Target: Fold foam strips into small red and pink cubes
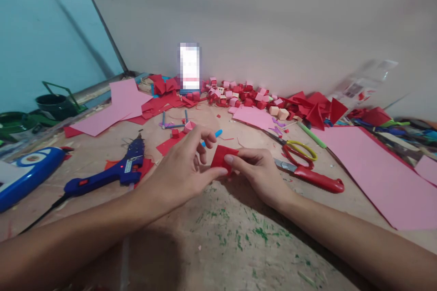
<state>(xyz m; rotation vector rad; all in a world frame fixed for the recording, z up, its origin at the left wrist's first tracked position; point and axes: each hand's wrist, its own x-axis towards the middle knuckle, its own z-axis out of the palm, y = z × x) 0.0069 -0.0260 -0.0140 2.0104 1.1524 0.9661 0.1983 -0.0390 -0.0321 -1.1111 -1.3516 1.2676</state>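
Note:
My right hand (pixel 259 173) pinches a small folded piece of red paper (pixel 221 155), its thumb lying on the front face. My left hand (pixel 184 161) is at the paper's left side. Its thumb touches the lower edge, while the other fingers are curled and spread apart, off the paper. What lies behind the paper is hidden. Just beyond the paper, a blue stick-like thing (pixel 218 133) shows partly behind my left fingers. A red-handled knife (pixel 319 179) and scissors (pixel 300 152) with red and yellow handles lie right of my right hand.
A blue glue gun (pixel 102 177) with a lit red switch lies left, beside a blue-and-white object (pixel 30 173). Pink sheets (pixel 385 177) lie right. Small red and pink paper cubes (pixel 235 93) are heaped along the wall near an upright lit phone (pixel 190 66). A green pen-like stick (pixel 312 135) lies right.

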